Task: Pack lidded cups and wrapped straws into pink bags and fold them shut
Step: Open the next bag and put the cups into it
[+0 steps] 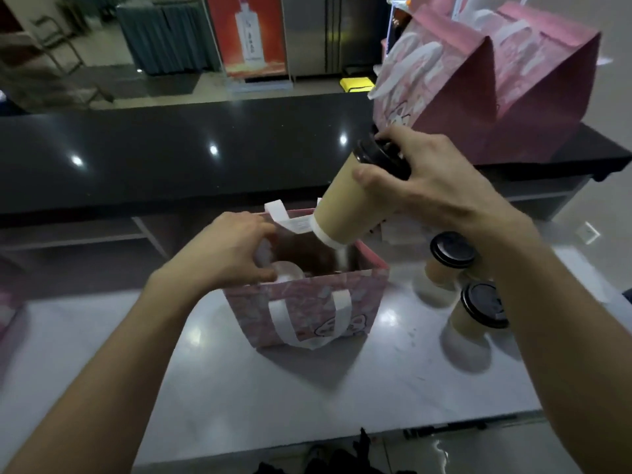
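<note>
1. Head view: the right hand (420,179) had fingers clamped round the lid end of a tilted cup (352,203), its base over the open pink bag (307,302) on the table (239,405).
2. The left hand (232,248) curled its fingers on the bag's rim, steadying it.
3. Loading seemed under way; next, the cup likely needed righting and lowering inside.

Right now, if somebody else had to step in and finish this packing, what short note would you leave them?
Right hand: grips a tan cup near its black lid, tilted, base over the open pink bag.
Left hand: holds the bag's left rim, keeping it open.
Inside the bag: something pale and round at the left, too blurred to name.
Done: two pink bags stand folded shut on the black counter.
Left: lower this cup in, pack the two lidded cups waiting on the white table, add straws (none visible), then fold the bag shut.
</note>
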`<action>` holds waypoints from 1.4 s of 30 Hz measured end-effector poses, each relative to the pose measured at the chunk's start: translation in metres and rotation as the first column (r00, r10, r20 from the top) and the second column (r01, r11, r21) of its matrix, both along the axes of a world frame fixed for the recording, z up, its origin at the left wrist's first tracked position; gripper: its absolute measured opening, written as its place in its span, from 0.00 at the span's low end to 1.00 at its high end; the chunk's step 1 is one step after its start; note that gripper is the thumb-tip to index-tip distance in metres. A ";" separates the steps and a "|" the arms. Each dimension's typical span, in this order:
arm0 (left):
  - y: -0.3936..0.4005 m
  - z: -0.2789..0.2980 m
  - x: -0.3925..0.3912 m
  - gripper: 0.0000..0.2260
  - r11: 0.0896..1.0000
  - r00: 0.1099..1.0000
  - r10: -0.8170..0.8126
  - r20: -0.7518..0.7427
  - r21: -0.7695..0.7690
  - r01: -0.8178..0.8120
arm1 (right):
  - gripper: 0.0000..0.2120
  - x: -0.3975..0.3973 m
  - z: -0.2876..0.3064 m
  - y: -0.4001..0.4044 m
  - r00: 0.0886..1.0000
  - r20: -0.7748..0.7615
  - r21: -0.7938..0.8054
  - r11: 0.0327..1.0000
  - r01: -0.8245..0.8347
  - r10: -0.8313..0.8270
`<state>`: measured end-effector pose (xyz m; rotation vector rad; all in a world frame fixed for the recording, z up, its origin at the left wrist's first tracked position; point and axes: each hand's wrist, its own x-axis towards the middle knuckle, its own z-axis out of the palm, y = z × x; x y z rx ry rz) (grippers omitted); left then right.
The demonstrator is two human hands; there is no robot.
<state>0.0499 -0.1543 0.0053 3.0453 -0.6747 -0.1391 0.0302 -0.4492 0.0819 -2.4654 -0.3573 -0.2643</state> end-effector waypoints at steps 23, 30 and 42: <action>0.024 -0.043 0.014 0.74 0.994 0.986 -0.099 -0.136 -0.063 0.091 | 0.49 0.082 -0.091 0.087 0.918 -0.377 -0.751 0.539 -0.381 0.124; 0.024 -0.043 0.014 0.73 0.994 0.983 -0.111 -0.149 -0.023 0.109 | 0.50 0.074 -0.112 0.088 0.901 -0.427 -0.804 0.426 -0.416 0.073; 0.022 -0.048 0.013 0.71 0.991 0.983 -0.136 -0.121 -0.021 0.134 | 0.50 0.068 -0.133 0.093 0.875 -0.477 -0.796 0.381 -0.470 0.082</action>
